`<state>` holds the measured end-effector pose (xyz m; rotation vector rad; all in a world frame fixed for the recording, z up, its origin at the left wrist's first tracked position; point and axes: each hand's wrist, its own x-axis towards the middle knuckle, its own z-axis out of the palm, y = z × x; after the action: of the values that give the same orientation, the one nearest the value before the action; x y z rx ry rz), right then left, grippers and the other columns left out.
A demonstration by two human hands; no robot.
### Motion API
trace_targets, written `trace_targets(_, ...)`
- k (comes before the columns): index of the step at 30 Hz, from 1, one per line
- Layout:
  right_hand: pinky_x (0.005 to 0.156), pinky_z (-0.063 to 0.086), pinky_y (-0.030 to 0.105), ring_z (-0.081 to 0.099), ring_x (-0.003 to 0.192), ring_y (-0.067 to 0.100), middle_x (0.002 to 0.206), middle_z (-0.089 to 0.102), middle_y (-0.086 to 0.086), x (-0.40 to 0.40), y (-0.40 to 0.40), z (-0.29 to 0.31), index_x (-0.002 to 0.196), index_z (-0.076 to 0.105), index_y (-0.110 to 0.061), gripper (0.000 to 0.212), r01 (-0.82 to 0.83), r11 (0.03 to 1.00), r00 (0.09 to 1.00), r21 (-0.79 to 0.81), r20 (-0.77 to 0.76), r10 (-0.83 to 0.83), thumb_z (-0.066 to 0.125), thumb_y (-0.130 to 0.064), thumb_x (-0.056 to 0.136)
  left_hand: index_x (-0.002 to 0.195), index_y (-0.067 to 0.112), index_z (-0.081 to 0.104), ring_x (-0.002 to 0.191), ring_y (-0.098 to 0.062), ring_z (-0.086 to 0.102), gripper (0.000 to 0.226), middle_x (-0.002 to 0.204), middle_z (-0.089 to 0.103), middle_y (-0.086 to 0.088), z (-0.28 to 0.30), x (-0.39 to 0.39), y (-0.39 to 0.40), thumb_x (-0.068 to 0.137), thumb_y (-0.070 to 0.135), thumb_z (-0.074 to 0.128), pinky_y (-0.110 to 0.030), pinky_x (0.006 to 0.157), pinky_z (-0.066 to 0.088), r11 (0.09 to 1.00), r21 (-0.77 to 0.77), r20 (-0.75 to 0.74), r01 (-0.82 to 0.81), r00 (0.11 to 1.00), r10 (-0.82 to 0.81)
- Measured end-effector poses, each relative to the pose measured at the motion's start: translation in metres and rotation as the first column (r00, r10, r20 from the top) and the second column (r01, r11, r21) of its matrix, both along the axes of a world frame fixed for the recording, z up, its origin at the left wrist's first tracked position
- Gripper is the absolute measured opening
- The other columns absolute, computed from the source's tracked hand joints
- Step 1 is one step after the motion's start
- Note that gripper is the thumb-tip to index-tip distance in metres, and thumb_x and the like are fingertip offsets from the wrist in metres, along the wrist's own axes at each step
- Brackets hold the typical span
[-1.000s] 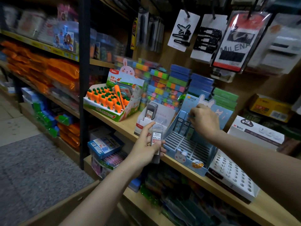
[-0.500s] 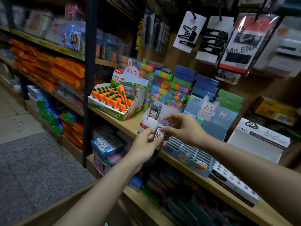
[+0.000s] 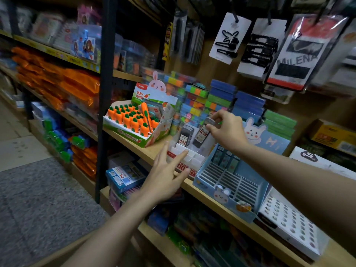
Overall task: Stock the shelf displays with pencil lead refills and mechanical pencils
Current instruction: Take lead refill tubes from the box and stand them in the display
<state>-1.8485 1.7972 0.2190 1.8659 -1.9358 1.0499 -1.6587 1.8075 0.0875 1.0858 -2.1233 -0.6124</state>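
Orange carrot-shaped erasers with green tops (image 3: 133,120) fill a white-and-green cardboard tray (image 3: 123,132). A pale blue rabbit-printed display box (image 3: 227,195) sits beside a white-and-red compartment box (image 3: 185,160). Dark lead-refill case, white-and-red label (image 3: 202,133).

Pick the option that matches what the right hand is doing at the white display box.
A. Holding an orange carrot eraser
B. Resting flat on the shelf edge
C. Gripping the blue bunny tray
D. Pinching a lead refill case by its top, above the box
D: the right hand pinches the top of a dark lead refill case above the white display box.
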Motion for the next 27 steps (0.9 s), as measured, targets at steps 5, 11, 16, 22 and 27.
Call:
trace_targets(5,0.081,0.054,0.038,0.063,0.086,0.021,0.093,0.069,0.007,0.001,-0.018,-0.015,0.104,0.068,-0.009,0.026,0.014,0.993,1.000,0.115,-0.017,-0.012,0.076,-0.023,0.083,0.135,0.052,0.038,0.147,-0.015,0.012,0.044,0.156,-0.012,0.024,-0.001,-0.003,-0.001,0.093,0.053,0.051,-0.037,0.107,0.036,1.000,-0.023,-0.094,0.005,0.996,-0.007)
trace_targets(11,0.073,0.055,0.033,0.064,0.080,0.017,0.082,0.063,-0.003,0.006,-0.024,-0.021,0.097,0.067,-0.017,0.025,0.013,0.992,0.998,0.125,-0.063,-0.005,0.081,-0.026,0.078,0.124,0.050,0.049,0.145,-0.013,0.021,0.035,0.158,0.001,0.020,0.002,0.009,-0.006,0.091,0.046,0.059,-0.025,0.102,0.029,0.998,-0.009,-0.161,0.066,0.985,-0.067)
trace_targets(16,0.074,0.054,0.040,0.061,0.095,0.024,0.097,0.067,0.000,0.006,-0.026,-0.024,0.093,0.069,-0.023,0.019,0.152,0.986,0.905,0.064,-0.410,-0.113,0.075,-0.036,0.082,0.123,0.052,0.049,0.143,-0.012,0.025,0.037,0.157,0.000,0.025,0.002,0.009,-0.008,0.089,0.044,0.062,-0.024,0.100,0.030,0.996,0.021,-0.177,0.083,0.981,-0.078)
trace_targets(22,0.078,0.055,0.042,0.063,0.098,0.026,0.105,0.069,0.003,0.002,-0.028,-0.028,0.110,0.065,-0.019,0.026,0.142,0.988,0.928,0.062,-0.356,-0.111,0.068,-0.033,0.089,0.128,0.053,0.046,0.144,-0.012,0.023,0.042,0.157,-0.002,0.025,0.000,0.008,-0.010,0.090,0.044,0.062,-0.027,0.102,0.032,0.995,0.009,-0.183,0.102,0.978,-0.099)
trace_targets(27,0.078,0.056,0.044,0.066,0.093,0.026,0.101,0.072,0.003,0.003,-0.026,-0.027,0.109,0.068,-0.022,0.021,0.165,0.981,0.929,0.101,-0.351,-0.120,0.064,-0.033,0.092,0.136,0.053,0.041,0.144,-0.005,0.017,0.052,0.157,-0.009,0.027,-0.003,0.007,-0.010,0.090,0.040,0.062,-0.023,0.101,0.030,0.993,0.004,-0.180,0.120,0.977,-0.117)
